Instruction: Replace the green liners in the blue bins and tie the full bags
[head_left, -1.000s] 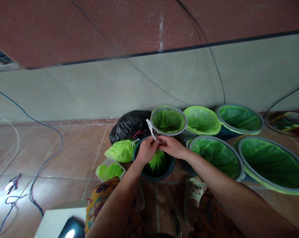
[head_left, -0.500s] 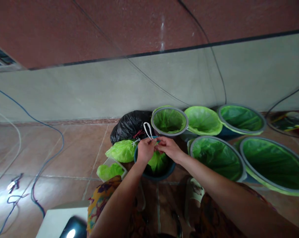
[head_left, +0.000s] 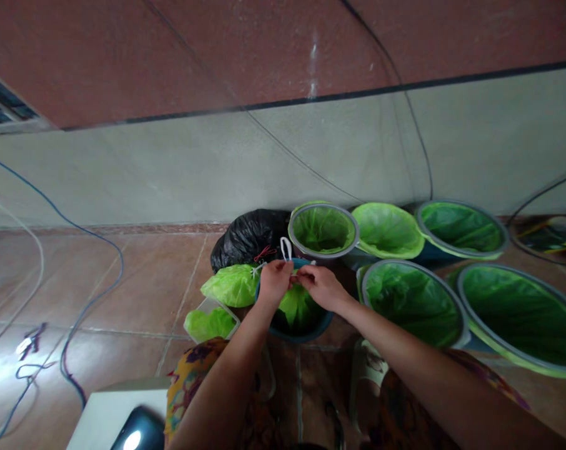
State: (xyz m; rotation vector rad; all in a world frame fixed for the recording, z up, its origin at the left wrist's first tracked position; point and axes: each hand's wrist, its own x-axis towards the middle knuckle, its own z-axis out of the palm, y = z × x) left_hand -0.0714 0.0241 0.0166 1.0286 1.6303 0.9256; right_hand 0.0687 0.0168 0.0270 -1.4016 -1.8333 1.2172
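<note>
My left hand (head_left: 274, 282) and my right hand (head_left: 319, 284) meet above a dark blue bin (head_left: 306, 326) on the tiled floor. Both pinch the white drawstring (head_left: 285, 249) of the green bag (head_left: 296, 306) that sits in that bin. A loop of the string stands up above my left fingers. The fingers of both hands are closed on the string.
Several grey-rimmed bins lined with green bags (head_left: 323, 230) stand to the right along the wall. A tied black bag (head_left: 250, 236), a tied green bag (head_left: 230, 285) and a clear tub (head_left: 210, 322) lie left of the bin. Blue cable (head_left: 93, 299) runs across the floor at left.
The white string loop has shrunk and dropped lower between my hands. Both hands have shifted slightly right and stayed pinched together over the bin.
</note>
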